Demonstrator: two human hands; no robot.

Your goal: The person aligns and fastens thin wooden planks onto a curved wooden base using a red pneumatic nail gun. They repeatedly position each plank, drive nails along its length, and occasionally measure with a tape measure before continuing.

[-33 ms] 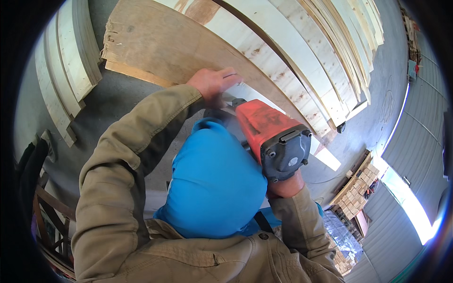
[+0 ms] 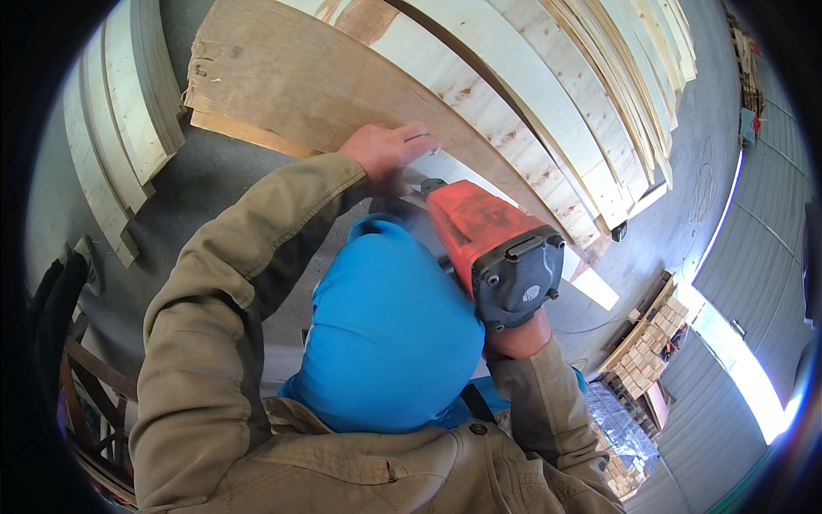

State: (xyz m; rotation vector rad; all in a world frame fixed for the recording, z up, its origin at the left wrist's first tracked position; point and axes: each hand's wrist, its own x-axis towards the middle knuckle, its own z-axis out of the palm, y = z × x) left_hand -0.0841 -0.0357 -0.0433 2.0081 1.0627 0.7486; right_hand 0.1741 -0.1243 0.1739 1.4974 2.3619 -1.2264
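My right hand (image 2: 521,336) is closed round the handle of a red and black nail gun (image 2: 492,231). The tool's body hides most of those fingers, and its nose points up and left, close to my left hand (image 2: 387,156). With fingers bent and slightly blurred, that left hand grips the near edge of a brown plywood board (image 2: 300,73). A pale strip of wood (image 2: 479,182) shows beside the nail gun's nose, partly covered by the tool. Whether the nose touches the wood cannot be seen.
Pale planks (image 2: 548,103) lie stacked beyond the plywood. More boards (image 2: 128,111) are piled at the left. A rounded blue cloth bulge (image 2: 390,325) fills the space between my arms. Wood blocks (image 2: 642,360) stand stacked at the right, and a thin hose (image 2: 591,329) runs across the floor.
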